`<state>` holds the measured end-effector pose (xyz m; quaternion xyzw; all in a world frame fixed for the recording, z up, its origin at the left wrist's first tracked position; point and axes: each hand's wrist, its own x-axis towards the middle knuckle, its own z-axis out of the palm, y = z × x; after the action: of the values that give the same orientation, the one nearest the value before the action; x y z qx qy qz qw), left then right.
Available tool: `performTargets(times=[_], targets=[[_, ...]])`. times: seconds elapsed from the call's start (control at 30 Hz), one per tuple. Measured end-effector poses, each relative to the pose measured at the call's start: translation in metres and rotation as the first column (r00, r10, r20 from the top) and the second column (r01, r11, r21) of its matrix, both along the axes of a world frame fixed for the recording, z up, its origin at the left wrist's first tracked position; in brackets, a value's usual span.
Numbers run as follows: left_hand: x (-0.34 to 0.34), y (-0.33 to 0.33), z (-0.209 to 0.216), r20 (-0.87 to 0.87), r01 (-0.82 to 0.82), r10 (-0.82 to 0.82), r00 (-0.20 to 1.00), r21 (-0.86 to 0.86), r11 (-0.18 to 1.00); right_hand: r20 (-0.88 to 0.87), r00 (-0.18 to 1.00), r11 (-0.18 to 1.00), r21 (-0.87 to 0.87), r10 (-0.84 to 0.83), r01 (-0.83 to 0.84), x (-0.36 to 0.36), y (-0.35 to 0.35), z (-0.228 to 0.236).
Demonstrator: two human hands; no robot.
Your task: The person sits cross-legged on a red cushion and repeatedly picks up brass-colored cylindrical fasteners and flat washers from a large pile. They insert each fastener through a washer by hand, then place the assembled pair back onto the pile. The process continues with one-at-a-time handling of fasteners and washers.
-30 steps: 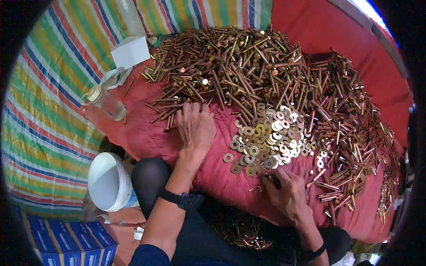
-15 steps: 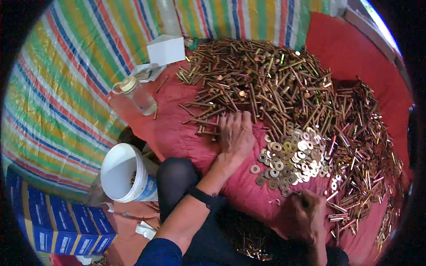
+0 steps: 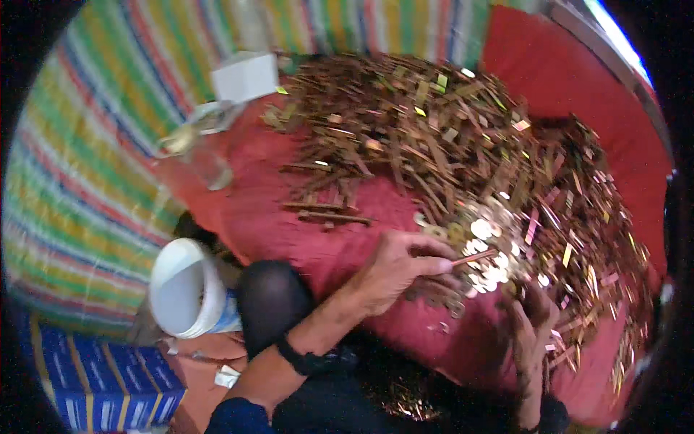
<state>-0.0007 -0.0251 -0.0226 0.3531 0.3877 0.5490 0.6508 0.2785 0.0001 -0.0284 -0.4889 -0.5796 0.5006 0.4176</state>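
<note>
One slim metal bolt is now gripped in the fingers of the left hand, swung from the bolt pile to over the washers, bringing both parts close, while blur hides whether the right hand grips anything.

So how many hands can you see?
2. The left hand holds a coppery rod by the shiny washers; the right hand, blurred, is near their lower right edge. No others show.
</note>
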Motion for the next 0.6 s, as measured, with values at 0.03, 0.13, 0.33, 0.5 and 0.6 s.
performTargets(times=[0.03, 0.13, 0.33, 0.5, 0.6], targets=[[0.008, 0.000, 0.000, -0.047, 0.054, -0.053, 0.998, 0.026, 0.998, -0.046, 0.999, 1.000, 0.023, -0.008, 0.009, 0.000, 0.000, 0.001], [0.027, -0.005, 0.002, -0.235, 0.082, -0.079, 0.969, 0.005, 0.997, 0.047, 0.999, 1.000, -0.024, 0.020, -0.019, 0.000, -0.003, 0.001], [0.042, -0.001, 0.002, -0.427, 0.059, 0.023, 0.904, 0.177, 0.982, 0.193, 0.958, 0.972, 0.058, 0.214, -0.228, -0.015, -0.017, -0.010], [0.053, -0.002, -0.005, -0.502, 0.049, 0.110, 0.858, 0.293, 0.955, 0.142, 0.955, 0.957, -0.167, 0.262, -0.238, -0.023, -0.022, -0.010], [0.055, 0.002, -0.007, -0.438, 0.001, 0.146, 0.887, 0.318, 0.948, 0.180, 0.935, 0.944, -0.186, 0.307, -0.274, -0.021, -0.022, 0.001]])
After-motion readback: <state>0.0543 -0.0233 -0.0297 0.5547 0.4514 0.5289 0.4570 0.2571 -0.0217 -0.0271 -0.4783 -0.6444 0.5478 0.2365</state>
